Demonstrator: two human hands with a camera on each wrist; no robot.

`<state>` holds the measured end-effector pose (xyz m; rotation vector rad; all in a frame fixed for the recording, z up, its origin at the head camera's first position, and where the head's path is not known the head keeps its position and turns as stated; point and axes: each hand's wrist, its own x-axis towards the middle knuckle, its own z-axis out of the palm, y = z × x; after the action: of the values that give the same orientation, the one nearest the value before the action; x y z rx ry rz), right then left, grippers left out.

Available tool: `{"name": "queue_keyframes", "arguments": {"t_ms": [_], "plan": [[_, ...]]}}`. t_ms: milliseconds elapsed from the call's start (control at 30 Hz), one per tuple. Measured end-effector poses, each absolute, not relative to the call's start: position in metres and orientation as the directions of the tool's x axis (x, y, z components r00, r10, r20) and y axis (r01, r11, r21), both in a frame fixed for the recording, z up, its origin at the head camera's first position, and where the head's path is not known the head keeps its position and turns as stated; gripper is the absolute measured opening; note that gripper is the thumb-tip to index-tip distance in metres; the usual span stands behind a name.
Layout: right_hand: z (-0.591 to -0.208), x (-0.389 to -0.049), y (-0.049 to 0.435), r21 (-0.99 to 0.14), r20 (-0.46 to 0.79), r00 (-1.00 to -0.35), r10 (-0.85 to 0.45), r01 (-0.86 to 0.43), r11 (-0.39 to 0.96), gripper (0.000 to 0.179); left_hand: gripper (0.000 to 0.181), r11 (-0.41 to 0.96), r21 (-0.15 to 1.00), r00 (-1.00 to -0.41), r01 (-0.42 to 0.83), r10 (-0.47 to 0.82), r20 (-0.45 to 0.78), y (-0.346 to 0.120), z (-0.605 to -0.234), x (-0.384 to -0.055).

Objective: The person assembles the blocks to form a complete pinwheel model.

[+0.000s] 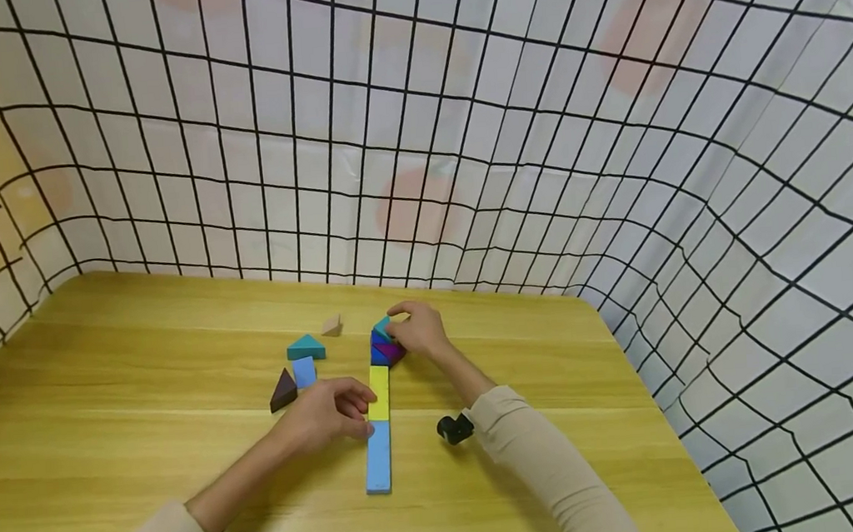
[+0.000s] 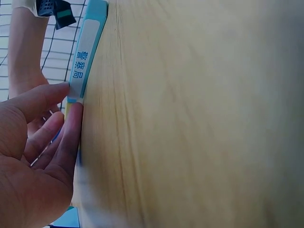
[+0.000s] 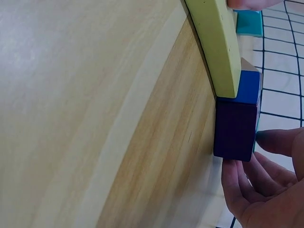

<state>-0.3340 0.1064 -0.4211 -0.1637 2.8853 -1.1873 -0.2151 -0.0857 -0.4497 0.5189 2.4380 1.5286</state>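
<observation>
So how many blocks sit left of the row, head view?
4: tan block furthest back, teal triangle nearer, blue block just in front of that, dark triangle left of the blue one. The left hand may hide more.

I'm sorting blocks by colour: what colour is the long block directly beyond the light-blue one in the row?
Yellow; the long block shows best in the head view.

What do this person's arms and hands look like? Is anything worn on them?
The left hand and right hand are bare, with no gloves. Both arms have plain beige sleeves ending short of the hands. Near each cuff is a small black device; the right one shows a greenish patch.
</observation>
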Motion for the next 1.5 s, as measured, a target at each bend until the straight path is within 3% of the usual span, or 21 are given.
{"name": "queue_keyframes", "arguments": {"t_ms": [1500], "plan": [[-0.4235, -0.3331, 0.1061, -0.694, 0.016, -0.992, -0.122, -0.099, 0.713, 0.033, 0.036, 0.388, 0.904, -0.912, 0.182, 0.410, 0.008, -0.0867, -0.4496, -0.2163]]}}
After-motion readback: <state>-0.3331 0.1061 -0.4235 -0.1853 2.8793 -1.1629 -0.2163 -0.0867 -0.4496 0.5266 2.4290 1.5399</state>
